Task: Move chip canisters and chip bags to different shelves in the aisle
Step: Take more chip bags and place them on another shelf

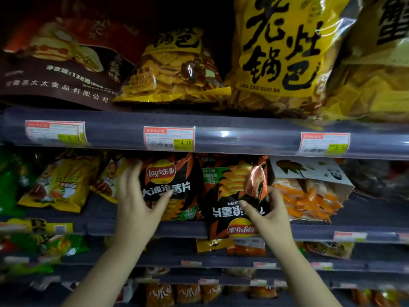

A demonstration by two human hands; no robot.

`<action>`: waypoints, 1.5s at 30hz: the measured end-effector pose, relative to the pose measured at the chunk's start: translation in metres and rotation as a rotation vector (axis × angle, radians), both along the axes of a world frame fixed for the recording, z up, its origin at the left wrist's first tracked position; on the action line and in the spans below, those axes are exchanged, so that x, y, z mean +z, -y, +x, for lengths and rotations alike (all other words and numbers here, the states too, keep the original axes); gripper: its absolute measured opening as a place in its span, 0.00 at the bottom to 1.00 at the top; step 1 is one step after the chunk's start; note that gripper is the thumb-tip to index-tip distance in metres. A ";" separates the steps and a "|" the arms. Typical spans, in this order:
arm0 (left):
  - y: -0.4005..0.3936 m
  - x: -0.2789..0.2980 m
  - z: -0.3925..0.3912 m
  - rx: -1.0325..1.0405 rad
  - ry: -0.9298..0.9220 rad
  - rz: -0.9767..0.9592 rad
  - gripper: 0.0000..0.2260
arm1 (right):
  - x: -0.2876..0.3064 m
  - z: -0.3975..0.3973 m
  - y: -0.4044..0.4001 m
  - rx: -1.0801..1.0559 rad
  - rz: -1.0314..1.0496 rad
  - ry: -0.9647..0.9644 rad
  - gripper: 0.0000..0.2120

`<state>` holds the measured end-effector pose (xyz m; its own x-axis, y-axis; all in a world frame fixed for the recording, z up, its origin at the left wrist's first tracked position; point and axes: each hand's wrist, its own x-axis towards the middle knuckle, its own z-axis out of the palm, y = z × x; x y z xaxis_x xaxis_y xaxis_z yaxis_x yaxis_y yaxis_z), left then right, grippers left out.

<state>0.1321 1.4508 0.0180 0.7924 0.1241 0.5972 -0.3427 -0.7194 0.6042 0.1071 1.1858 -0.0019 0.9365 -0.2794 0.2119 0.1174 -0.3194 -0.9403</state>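
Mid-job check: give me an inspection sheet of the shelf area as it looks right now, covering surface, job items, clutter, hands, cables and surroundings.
Surface: grey shelf with a price-label rail; its bare front shows beside the left hand.
Job's things: upright Lay's bag stands on that shelf; upside-down Lay's bag hangs partly over the shelf edge.
Clutter: yellow cartoon bags to the left, orange snack bag to the right.
Hands: left hand holds the upright bag's side between thumb and fingers; right hand pinches the upside-down bag.
Cables: nothing seen.
Surroundings: upper shelf with large yellow bags; price tag; dim lower shelves, contents blurred.
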 end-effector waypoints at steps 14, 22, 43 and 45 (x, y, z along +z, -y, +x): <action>0.076 0.027 -0.007 -0.528 -0.133 0.204 0.33 | 0.012 -0.042 0.030 0.262 -0.153 -0.066 0.15; 0.088 0.018 -0.010 -0.582 -0.368 -0.128 0.15 | 0.040 -0.046 0.048 0.212 -0.524 0.004 0.24; 0.118 -0.037 -0.052 -0.322 -0.578 -1.220 0.25 | -0.005 -0.037 -0.015 -0.223 0.732 -0.084 0.56; 0.110 -0.038 -0.052 -0.356 -0.613 -1.172 0.25 | -0.003 -0.032 -0.016 -0.267 0.716 -0.048 0.53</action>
<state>0.0805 1.3406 -0.0198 0.9844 0.0452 -0.1701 0.1401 0.3840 0.9126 0.0750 1.2022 -0.0044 0.8218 -0.5511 -0.1451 0.0759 0.3582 -0.9306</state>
